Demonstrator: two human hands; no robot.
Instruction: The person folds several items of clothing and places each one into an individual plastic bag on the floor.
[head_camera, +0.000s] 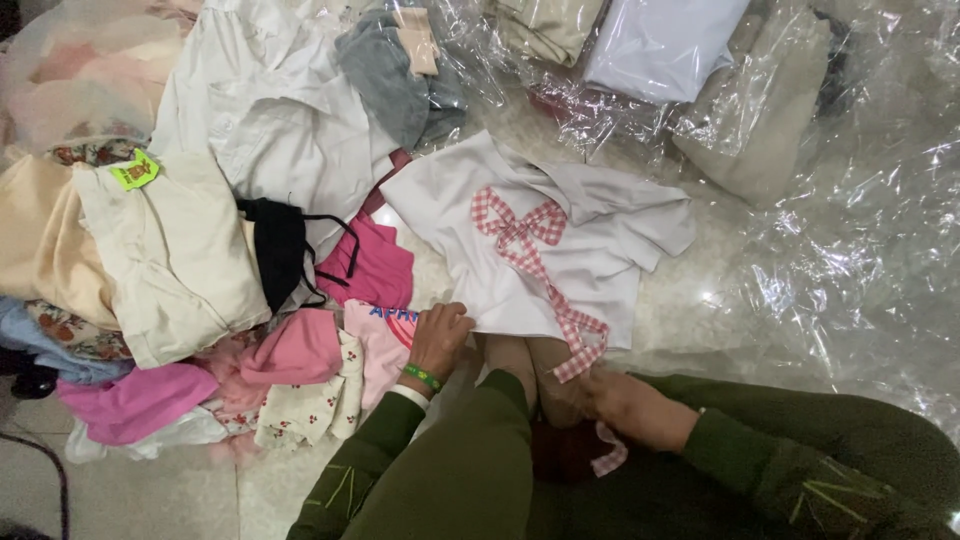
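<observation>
The left hand (437, 340) pinches the lower edge of a white shirt (545, 245) with a pink checked bow, spread on the floor (690, 300). The right hand (625, 400) grips its bottom hem. A clothes pile (200, 260) lies just beside it.

White T-shirt (560, 240) bears a red-and-white gingham bow (530, 255). Left of the T-shirt: hot pink garment (375, 265), black strappy top (280, 250), cream folded garment (175, 250) with neon yellow-green tag (134, 170). Below-left of the T-shirt: cream cloth with small red cherry print (305, 405). Sleeves (420, 470) olive green; wristband (423, 377) bright green.
</observation>
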